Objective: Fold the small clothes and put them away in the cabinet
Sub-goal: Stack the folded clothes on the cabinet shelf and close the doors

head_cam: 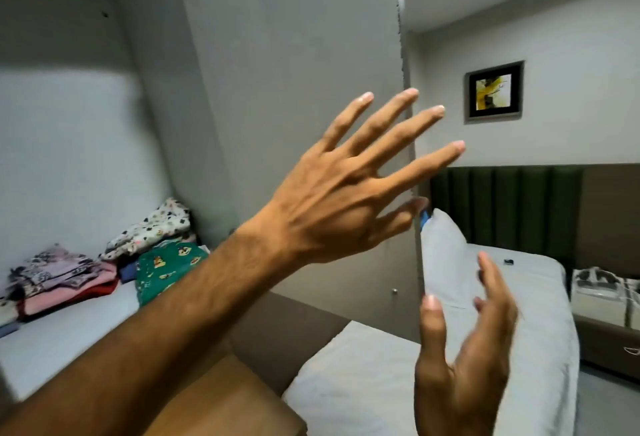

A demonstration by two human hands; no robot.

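The cabinet stands open at the left, its grey door [294, 72] swung out in the middle of the view. On its shelf [69, 328] lie folded small clothes: a pink and red stack [65, 279], a green printed piece [166, 269] and a white printed piece [152, 227] on top behind it. My left hand [343, 193] is raised with fingers spread straight, its fingertips at the door's edge, holding nothing. My right hand [464, 359] is lower right, fingers loosely bent, empty.
A bed [381, 366] with white sheet and a pillow [446, 255] lies at the right, with a green headboard [502, 207] behind. A wooden surface [221, 397] sits below the cabinet. A bedside unit [606, 324] stands far right; a framed picture [493, 92] hangs on the wall.
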